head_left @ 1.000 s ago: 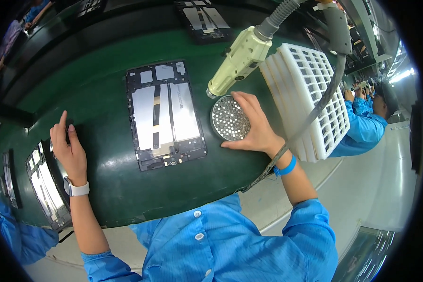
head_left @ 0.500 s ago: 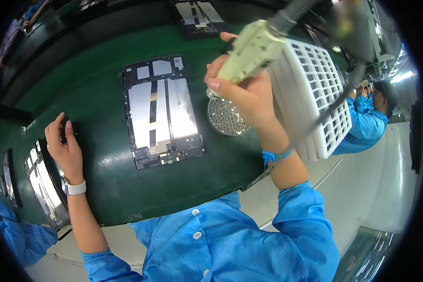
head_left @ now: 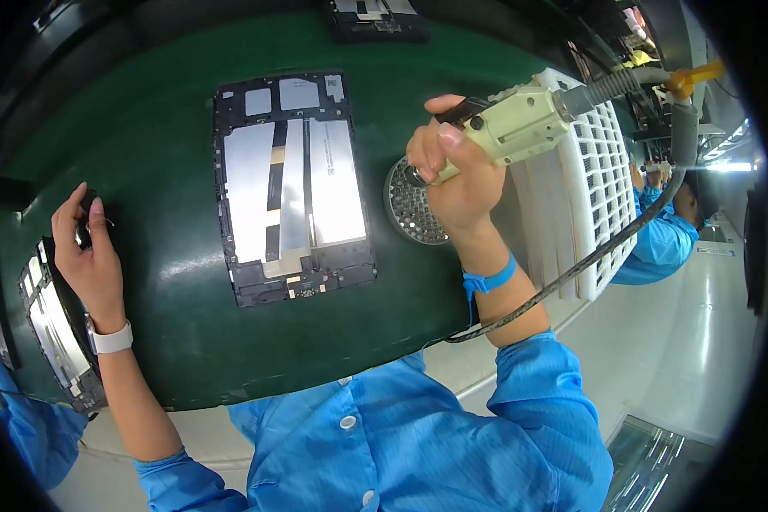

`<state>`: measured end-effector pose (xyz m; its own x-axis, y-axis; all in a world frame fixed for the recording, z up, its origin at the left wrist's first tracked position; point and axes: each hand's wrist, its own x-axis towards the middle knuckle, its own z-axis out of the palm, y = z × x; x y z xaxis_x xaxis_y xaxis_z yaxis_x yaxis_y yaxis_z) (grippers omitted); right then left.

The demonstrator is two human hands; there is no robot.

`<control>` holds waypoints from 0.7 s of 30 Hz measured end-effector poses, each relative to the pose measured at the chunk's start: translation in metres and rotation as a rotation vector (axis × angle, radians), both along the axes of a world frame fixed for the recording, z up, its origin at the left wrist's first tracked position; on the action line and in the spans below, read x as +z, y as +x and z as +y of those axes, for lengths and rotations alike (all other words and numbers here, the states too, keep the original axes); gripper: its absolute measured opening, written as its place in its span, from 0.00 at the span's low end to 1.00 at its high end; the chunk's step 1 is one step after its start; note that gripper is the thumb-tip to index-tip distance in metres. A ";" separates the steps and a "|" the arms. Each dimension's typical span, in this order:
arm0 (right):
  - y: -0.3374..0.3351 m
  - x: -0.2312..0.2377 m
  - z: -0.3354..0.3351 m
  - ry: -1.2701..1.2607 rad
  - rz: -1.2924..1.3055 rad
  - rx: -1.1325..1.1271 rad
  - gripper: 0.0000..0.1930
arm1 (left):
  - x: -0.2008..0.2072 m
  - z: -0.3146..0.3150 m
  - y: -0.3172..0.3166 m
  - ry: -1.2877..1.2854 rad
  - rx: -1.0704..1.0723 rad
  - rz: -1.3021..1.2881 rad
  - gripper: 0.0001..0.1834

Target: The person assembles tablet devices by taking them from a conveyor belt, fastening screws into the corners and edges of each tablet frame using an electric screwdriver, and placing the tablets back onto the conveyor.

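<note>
Two bare hands on the go here, with one opened-up tablet panel point(head_left: 294, 188) lying flat between them on the green surface point(head_left: 188, 333). The right-hand grip point(head_left: 462, 175) is clenched around a pale yellow-green power driver point(head_left: 525, 128), tail end up toward the far right corner of the surface, nose down and to the left. That nose sits over a round dish point(head_left: 389, 205) of little shiny metal bits (can't tell from here whether the tip touches any).

The spatial bit that counts, imo: the panel is directly left of that grip, the dish just beside its right side, not touching. The panel's long axis runs from the front edge of the surface toward the far edge, far end leaning a touch left. The right hand is clearly the nearer one.

The left-hand grip point(head_left: 85, 256) is off by the left edge, fingers half curled around a small dark thing point(head_left: 86, 209); can't tell if it's actually pinched. Near it, toward the front left corner, there's another panel point(head_left: 55, 324), and white grid trays point(head_left: 542, 205) are stacked at the right edge.
</note>
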<state>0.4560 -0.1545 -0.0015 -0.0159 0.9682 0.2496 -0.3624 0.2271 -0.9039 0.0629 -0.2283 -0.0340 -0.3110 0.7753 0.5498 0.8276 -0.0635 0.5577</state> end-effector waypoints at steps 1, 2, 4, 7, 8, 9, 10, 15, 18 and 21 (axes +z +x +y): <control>0.000 -0.001 0.000 0.003 0.015 0.005 0.14 | -0.001 0.000 0.000 -0.005 -0.001 -0.002 0.12; 0.000 -0.002 0.000 -0.001 0.014 0.006 0.14 | -0.002 0.000 -0.001 -0.005 0.006 -0.017 0.12; -0.001 -0.003 0.001 0.010 0.013 0.004 0.14 | -0.003 0.000 -0.001 -0.007 0.013 -0.031 0.12; 0.000 -0.003 0.000 0.015 0.004 0.019 0.14 | -0.003 -0.001 -0.001 -0.017 0.008 0.013 0.12; 0.001 -0.003 0.000 0.013 0.004 0.018 0.14 | -0.003 0.000 -0.001 -0.020 0.006 -0.007 0.12; 0.001 -0.003 0.000 0.012 0.013 0.024 0.14 | -0.004 0.000 -0.001 -0.024 0.005 -0.026 0.12; 0.001 -0.003 0.000 0.011 0.022 0.031 0.13 | -0.004 0.000 -0.001 -0.026 0.004 -0.027 0.12; 0.001 -0.003 0.001 0.013 0.035 0.041 0.11 | -0.003 0.000 0.000 -0.027 0.000 -0.010 0.12; -0.001 -0.002 0.000 0.003 -0.023 0.036 0.11 | -0.004 0.000 -0.001 -0.003 0.004 0.010 0.12; -0.001 -0.003 0.000 -0.001 -0.106 0.027 0.13 | -0.002 -0.001 -0.002 -0.010 0.007 -0.022 0.12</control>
<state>0.4553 -0.1544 -0.0043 -0.0685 0.9674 0.2438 -0.2708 0.2172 -0.9378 0.0605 -0.2289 -0.0359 -0.3285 0.7781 0.5353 0.8156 -0.0521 0.5763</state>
